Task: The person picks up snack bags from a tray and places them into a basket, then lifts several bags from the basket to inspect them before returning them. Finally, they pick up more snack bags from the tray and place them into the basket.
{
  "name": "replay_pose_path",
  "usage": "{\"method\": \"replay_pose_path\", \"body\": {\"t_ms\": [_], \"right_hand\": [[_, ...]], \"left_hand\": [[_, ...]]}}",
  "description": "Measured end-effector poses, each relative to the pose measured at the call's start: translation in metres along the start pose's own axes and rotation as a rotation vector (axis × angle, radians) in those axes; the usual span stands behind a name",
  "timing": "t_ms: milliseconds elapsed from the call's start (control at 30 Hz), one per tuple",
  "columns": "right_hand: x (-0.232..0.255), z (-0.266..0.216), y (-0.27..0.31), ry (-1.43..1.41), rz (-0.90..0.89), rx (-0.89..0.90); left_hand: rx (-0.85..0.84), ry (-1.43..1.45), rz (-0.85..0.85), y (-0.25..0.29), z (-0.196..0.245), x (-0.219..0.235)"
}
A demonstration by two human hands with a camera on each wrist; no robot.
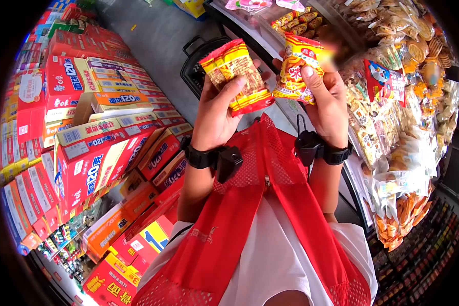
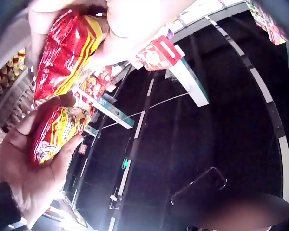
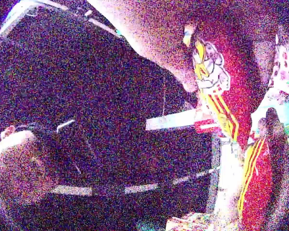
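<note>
In the head view my left hand (image 1: 220, 104) is raised and grips a red and yellow snack packet (image 1: 237, 76), with the thumb across its front. My right hand (image 1: 324, 99) holds a second, yellow and red snack packet (image 1: 297, 69) right beside it, thumb pressed on its side. The two packets almost touch at chest height in front of a snack shelf. The left wrist view shows the striped red packet (image 2: 67, 48) under my left hand (image 2: 115, 19), and the other packet (image 2: 58, 130) in my right hand (image 2: 24, 168). The right wrist view is very noisy; a red striped packet (image 3: 216, 86) shows there.
Stacked red and orange cartons (image 1: 86, 153) fill the left side. A black shopping basket (image 1: 199, 61) stands on the grey aisle floor (image 1: 153, 30) ahead. Racks of bagged snacks (image 1: 392, 117) line the right. I wear a red mesh vest (image 1: 260, 168).
</note>
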State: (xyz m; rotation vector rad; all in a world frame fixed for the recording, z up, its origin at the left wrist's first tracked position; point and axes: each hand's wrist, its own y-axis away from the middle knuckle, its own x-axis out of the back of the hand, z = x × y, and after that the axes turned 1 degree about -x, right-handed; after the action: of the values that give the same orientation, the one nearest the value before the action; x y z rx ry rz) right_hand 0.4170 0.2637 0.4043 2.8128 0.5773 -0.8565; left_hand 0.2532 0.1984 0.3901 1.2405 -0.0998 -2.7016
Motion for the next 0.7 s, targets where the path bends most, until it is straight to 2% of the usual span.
{"method": "replay_pose_path", "body": {"t_ms": [67,167,267,467,700], "right_hand": [[0.001,0.002,0.0,0.021,0.0,0.012],[-0.001,0.003,0.001,-0.033,0.016,0.011],[0.002,0.006,0.0,-0.027,0.062,0.021],[0.008,0.004,0.003,0.042,0.031,-0.008],[0.004,0.005,-0.001,0.071,0.046,0.015]], "left_hand": [[0.038,0.059,0.048,-0.001,-0.001,0.001],[0.051,0.09,0.025,0.003,0.001,-0.004],[-0.009,-0.085,-0.086,0.002,-0.006,0.005],[-0.009,-0.058,-0.034,0.005,-0.008,0.003],[0.014,-0.07,-0.084,0.006,-0.005,0.001]]}}
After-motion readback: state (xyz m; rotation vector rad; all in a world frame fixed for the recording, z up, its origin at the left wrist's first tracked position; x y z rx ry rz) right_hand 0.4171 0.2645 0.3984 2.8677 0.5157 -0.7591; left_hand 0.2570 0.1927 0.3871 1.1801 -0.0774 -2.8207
